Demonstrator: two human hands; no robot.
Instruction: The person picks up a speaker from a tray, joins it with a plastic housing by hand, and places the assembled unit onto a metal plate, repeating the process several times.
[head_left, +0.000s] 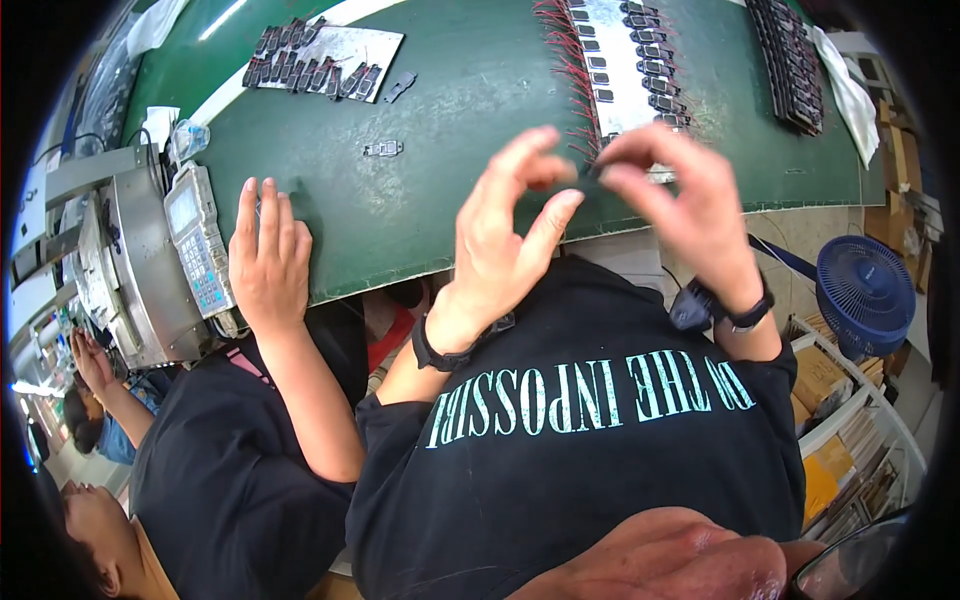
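My left hand (pixel 500 225) is raised over the front edge of the green table, thumb and fingers apart, with nothing seen in its grasp. Just to its right, my right hand (pixel 690 190) pinches a small dark part (pixel 590 173) between thumb and fingertips. Motion blurs those fingertips, and the part's kind cannot be made out. Right behind the hands lies a white board (pixel 615 80) bearing rows of small black modules (pixel 655 65). Thin red wires (pixel 565 45) stick out along the board's left side. A single black module (pixel 383 149) rests on the table, left of my left hand.
A co-worker's hand (pixel 268 250) lies on the table at left, beside a grey keypad device (pixel 198 240) and a metal machine (pixel 150 260). Another board (pixel 385 50) with modules is farther back. Stacked black parts (pixel 785 65) stand at far right; a blue fan (pixel 865 290) is beyond the table.
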